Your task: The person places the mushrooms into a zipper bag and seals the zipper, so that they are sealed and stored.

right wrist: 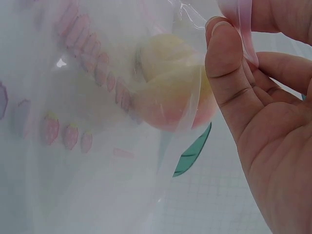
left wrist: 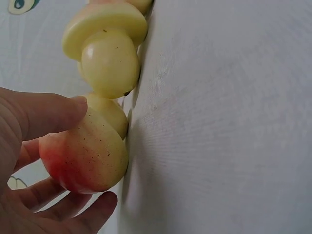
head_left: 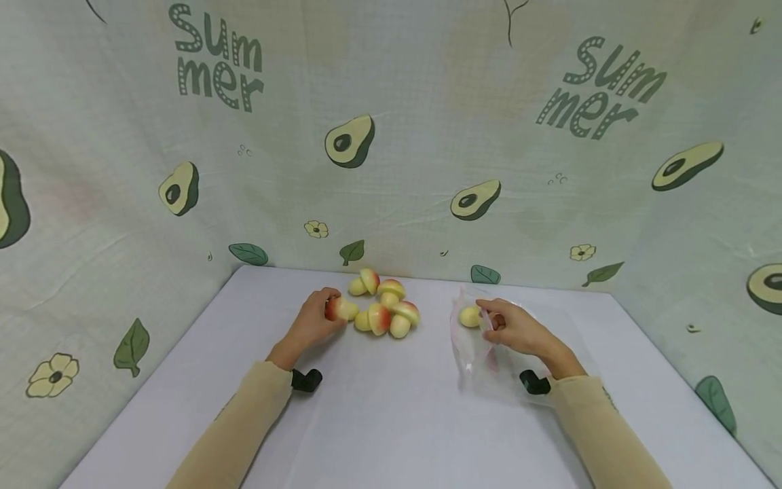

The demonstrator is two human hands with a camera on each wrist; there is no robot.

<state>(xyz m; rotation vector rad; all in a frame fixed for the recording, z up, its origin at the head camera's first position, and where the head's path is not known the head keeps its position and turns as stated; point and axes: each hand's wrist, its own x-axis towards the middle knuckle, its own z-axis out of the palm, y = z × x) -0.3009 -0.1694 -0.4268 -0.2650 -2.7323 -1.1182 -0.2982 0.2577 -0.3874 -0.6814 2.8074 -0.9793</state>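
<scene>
My left hand [head_left: 314,320] holds the red cap of a toy mushroom [left wrist: 90,153] on the table, thumb on one side and fingers on the other. Its pale yellow stem [head_left: 349,311] points right, toward several similar mushrooms [head_left: 379,319] in a loose cluster. On the right, my right hand [head_left: 518,329] pinches the edge of a clear plastic bag [right wrist: 83,190] between thumb and fingers. The bag has small pink strawberry prints. Inside it lies another mushroom [right wrist: 170,97], blurred by the plastic; the head view shows only its pale part.
A white-covered table [head_left: 366,421] lies under everything. Behind it and at both sides hangs a pale cloth [head_left: 409,170] printed with avocados, leaves and lettering. A dark wrist camera [head_left: 307,381] juts from the left sleeve, another [head_left: 534,382] from the right.
</scene>
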